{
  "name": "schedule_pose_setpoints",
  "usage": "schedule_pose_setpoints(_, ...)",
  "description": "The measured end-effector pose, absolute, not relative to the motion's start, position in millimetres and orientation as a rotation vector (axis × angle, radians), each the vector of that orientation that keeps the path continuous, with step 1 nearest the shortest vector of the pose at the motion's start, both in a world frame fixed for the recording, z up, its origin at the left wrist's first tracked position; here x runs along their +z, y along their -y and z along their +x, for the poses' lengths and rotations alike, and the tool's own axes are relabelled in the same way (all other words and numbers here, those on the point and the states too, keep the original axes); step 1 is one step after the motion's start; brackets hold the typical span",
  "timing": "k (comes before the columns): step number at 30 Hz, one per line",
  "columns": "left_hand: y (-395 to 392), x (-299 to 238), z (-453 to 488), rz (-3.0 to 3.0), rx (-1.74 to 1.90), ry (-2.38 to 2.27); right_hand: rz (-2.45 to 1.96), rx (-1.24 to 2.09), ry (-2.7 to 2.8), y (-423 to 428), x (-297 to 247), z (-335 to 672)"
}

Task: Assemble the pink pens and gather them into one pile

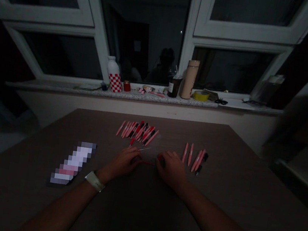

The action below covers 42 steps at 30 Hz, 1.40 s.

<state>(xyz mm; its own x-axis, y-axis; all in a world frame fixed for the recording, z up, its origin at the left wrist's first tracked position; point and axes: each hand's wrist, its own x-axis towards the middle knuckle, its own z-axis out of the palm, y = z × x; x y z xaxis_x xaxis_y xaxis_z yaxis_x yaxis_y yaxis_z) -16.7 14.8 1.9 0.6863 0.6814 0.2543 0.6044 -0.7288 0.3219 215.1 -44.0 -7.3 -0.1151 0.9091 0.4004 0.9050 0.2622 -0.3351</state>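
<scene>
My left hand (125,162) and my right hand (171,168) rest on the brown table (232,187), fingers curled, each pinching one end of a thin red pen part (147,162) held between them. A thin pale refill (144,149) lies just beyond my left fingers. A pile of pink and red pens (138,130) lies farther back on the table. A smaller row of pink pens (194,157) with two dark caps (202,163) lies to the right of my right hand. My left wrist wears a pale watch (94,181).
A blurred flat object (73,163) lies at the table's left. The windowsill (60,87) behind holds a red-checked white bottle (114,74), a small red jar (126,86), a dark cup (174,86), a tan flask (190,79), yellow tape (200,95) and scissors (221,101).
</scene>
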Motion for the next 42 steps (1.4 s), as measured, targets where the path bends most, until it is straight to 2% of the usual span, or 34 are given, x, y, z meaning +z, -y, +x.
schedule_pose_setpoints(23, -18, 2, -15, 2.783, 0.429, -1.124, -1.551, 0.071, 1.894, 37, -11, 220)
schedule_pose_setpoints(42, -20, -1, -19, 2.800, 0.387, -1.141, -1.512, 0.280, 1.359, 22, -24, 228)
